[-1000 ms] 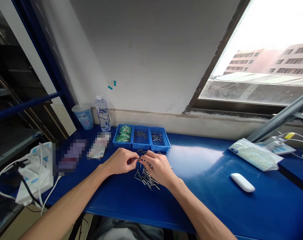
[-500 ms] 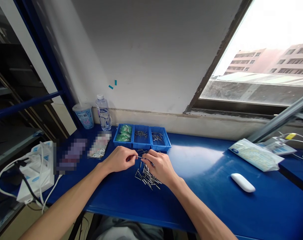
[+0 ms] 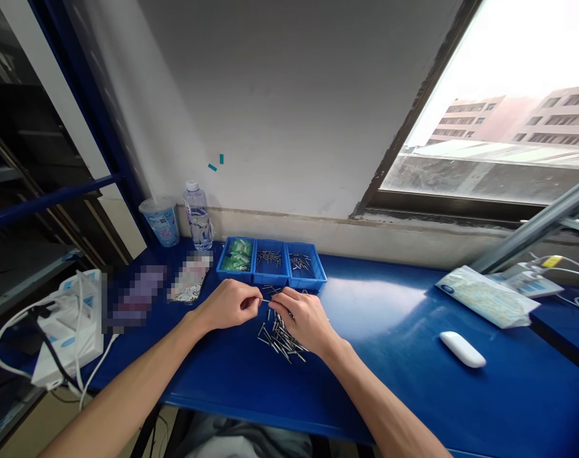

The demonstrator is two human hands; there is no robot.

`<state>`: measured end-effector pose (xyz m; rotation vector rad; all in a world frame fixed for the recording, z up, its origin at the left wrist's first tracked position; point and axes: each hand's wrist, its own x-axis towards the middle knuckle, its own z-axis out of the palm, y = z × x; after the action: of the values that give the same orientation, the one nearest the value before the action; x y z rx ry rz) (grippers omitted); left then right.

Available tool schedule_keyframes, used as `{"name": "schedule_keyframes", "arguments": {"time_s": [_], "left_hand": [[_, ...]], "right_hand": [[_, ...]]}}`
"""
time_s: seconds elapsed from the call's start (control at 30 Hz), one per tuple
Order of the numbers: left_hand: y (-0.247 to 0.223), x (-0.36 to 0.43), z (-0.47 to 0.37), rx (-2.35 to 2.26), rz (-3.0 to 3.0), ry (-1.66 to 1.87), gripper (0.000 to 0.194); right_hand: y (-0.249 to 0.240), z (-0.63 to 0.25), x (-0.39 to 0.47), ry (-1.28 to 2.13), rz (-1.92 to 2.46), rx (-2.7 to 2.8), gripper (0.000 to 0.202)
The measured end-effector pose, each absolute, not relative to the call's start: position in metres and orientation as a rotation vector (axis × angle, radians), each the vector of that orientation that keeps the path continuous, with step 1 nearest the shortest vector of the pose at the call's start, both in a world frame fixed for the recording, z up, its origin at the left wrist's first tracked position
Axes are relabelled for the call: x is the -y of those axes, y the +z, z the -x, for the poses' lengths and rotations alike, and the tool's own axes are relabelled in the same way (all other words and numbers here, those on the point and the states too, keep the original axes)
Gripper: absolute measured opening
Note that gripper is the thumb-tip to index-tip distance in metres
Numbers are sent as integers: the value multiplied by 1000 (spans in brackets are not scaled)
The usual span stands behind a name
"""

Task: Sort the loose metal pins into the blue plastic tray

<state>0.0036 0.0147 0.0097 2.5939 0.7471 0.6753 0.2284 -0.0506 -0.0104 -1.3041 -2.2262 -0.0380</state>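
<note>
My left hand [image 3: 232,304] is closed in a pinch on one end of a thin silver metal pin [image 3: 265,300]. Close by on the right, the fingers of my right hand [image 3: 305,316] are closed on the pin's other end and cover it. Just below my right hand, a loose pile of similar metal pins [image 3: 280,340] lies on the blue table [image 3: 223,375], partly hidden by that hand. A few more pins lie between the hands and three joined blue bins. Small green-and-clear packets [image 3: 238,256] fill the left bin; metal pins sit in the middle bin [image 3: 270,270] and right bin [image 3: 313,280].
A water bottle [image 3: 198,216] and a blue cup [image 3: 161,222] stand at the back left. White power strips with cables [image 3: 70,331] lie at the left edge. On the right are a white rounded case [image 3: 462,349] and a flat packet [image 3: 487,297].
My right fingers have shifted slightly over the pin, and a dark piece that showed beneath them is now mostly covered. My left hand stays nearly still.
</note>
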Motion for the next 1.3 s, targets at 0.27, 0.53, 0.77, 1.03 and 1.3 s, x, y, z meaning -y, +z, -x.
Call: {"name": "schedule_keyframes", "arguments": {"time_s": [0.27, 0.53, 0.77, 1.03, 1.3], "left_hand": [[10, -16, -3, -749, -2588, 684, 16], [9, -14, -4, -725, -2597, 687, 18], [10, -14, -4, -720, -2605, 683, 19], [10, -13, -4, -724, -2606, 690, 18], [12, -13, -5, -737, -2600, 656, 19]], "right_hand": [[-12, -227, 50, -23, 1302, 2236, 22], [-13, -225, 51, -11, 1300, 2220, 26], [-13, -225, 50, -2, 1327, 2239, 23], [-11, -226, 50, 38, 1314, 2229, 15], [-10, -226, 50, -6, 1348, 2290, 24]]}}
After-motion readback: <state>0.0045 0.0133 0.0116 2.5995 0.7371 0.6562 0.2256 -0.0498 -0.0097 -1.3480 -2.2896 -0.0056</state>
